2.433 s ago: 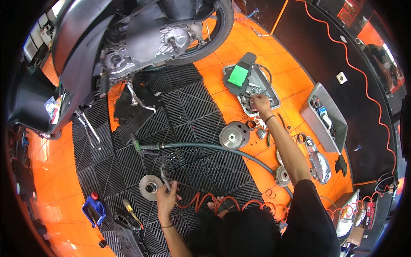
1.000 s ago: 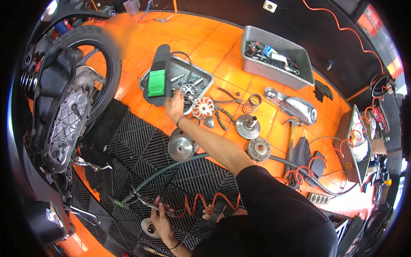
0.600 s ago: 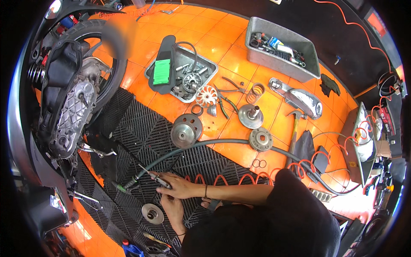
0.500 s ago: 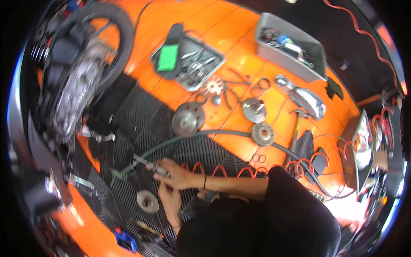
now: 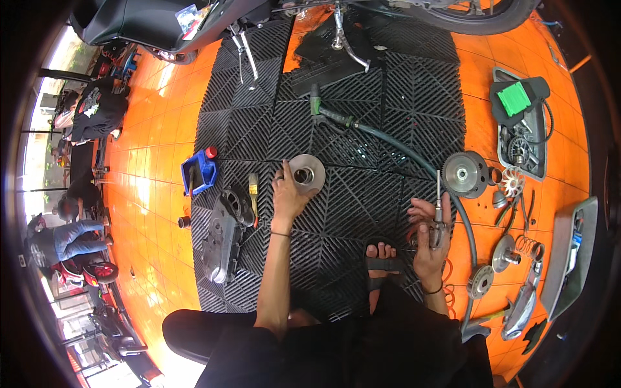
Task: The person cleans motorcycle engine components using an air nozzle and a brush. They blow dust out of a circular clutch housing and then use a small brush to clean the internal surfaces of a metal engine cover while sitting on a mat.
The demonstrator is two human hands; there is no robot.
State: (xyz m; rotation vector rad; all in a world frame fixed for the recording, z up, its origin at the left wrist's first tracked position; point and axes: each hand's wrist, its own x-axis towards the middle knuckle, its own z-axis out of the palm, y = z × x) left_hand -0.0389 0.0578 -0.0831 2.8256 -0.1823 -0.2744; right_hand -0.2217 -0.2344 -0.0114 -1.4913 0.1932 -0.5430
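My left hand [image 5: 290,199] reaches to a round metal pulley disc [image 5: 314,169] lying on the black ribbed mat. Its fingers and thumb curl about the disc's left and lower rim; the disc has a hole at its centre. Off to the right, my right hand [image 5: 427,255] holds a metal air blow gun [image 5: 440,231] against the palm, its thin nozzle pointing away from me. The fingers are partly raised around the gun, and a red coiled hose [image 5: 448,275] shows beside the wrist.
Left of the disc lie a brush [image 5: 253,187], a dark cover [image 5: 220,246] and a blue cut-open container [image 5: 206,169]. A hose with a green nozzle [image 5: 315,103] crosses the mat. Metal parts, a tray [image 5: 537,169] and a grey bin [image 5: 561,284] stand right. People work far left.
My view has swung left. My hands, close together at the blow gun before, are now apart: the left has taken hold of the pulley disc, while the right keeps the gun.
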